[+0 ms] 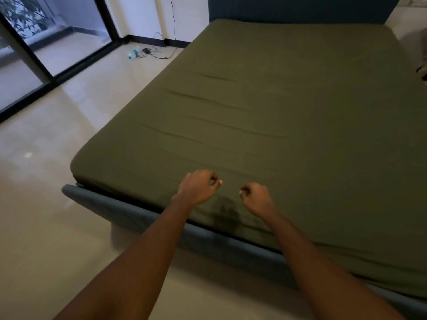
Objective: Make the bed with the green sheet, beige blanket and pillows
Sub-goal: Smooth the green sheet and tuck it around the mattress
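At the foot of the bed, I record both hands raised just above the green sheet [288,100], close together but apart. The left hand [198,187] has its fingers curled in towards the palm with the thumb forward; the right hand [256,197] is clenched likewise. I see no cloth in either, and their shadow lies on the sheet beneath them. The sheet lies spread over the whole mattress up to the dark headboard [300,8], with several shallow creases across its left half. The grey-blue bed frame [143,218] shows under the near edge. On the pale floor [57,204] to the left, a bottle [132,54] lies by a black charger [146,51] near the glass door [69,49].
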